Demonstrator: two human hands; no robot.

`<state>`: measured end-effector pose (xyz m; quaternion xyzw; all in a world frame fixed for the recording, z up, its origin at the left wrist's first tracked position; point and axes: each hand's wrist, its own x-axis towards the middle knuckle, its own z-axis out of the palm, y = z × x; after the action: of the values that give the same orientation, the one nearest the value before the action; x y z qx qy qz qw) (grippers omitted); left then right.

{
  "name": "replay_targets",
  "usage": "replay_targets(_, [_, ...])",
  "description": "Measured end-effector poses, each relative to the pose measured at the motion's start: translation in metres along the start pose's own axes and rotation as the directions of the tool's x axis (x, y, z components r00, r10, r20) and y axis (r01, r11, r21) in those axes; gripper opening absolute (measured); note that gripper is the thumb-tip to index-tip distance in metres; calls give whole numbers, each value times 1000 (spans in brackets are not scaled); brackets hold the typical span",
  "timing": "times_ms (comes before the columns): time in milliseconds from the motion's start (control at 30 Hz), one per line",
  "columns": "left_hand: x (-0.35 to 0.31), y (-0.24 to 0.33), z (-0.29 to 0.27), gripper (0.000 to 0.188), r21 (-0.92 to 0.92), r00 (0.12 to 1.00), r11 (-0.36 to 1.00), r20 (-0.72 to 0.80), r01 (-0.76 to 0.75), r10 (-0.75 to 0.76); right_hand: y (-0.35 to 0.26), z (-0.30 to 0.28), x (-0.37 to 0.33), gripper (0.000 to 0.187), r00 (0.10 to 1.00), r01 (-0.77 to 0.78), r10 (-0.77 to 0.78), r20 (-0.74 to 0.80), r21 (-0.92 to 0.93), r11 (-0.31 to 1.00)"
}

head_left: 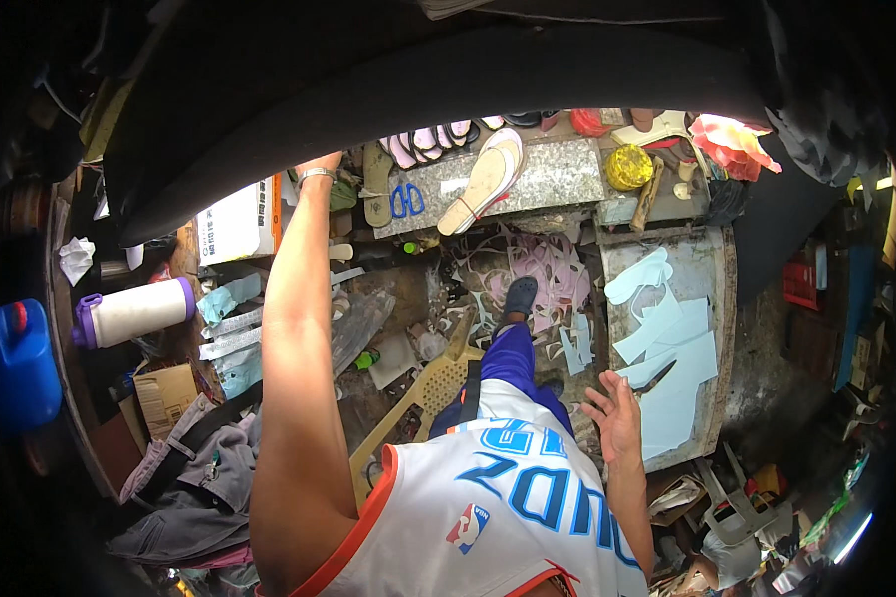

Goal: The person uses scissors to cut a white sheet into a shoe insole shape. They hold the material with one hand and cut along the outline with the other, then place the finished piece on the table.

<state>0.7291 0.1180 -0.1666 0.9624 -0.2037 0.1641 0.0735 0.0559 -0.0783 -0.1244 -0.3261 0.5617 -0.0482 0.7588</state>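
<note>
My left arm stretches far forward, and my left hand [321, 162] disappears at the wrist beneath a dark overhang, so its fingers are hidden. Below that hand lies a dark green cloth [342, 194], beside the left end of a stone-topped bench [558, 179]. My right hand [617, 416] is raised near my body with its fingers apart and nothing in it. Just beyond its fingertips, a dark-bladed knife [657, 376] rests on light blue sheet material [682, 398]. A stack of pale shoe soles [483, 184], tied with a red band, lies on the bench.
Pink and white strip scraps [543, 274] litter the floor around my foot. A yellow tin [628, 167] stands at the bench's right end. On the left are a white-and-purple flask [139, 311], a blue jug [20, 363] and piled grey clothes [199, 488].
</note>
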Motion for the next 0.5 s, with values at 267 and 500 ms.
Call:
replay_targets(267, [-3,-3,3,65,-35,999,999,-44,30,-32,-7,7,1,67,1000,-3,3,10,-4,1000])
replay_targets(500, [-10,-2,13,66,-156,989,980,-58,124,-135,-12,12,3,68,1000,4,-4,17,-8,1000])
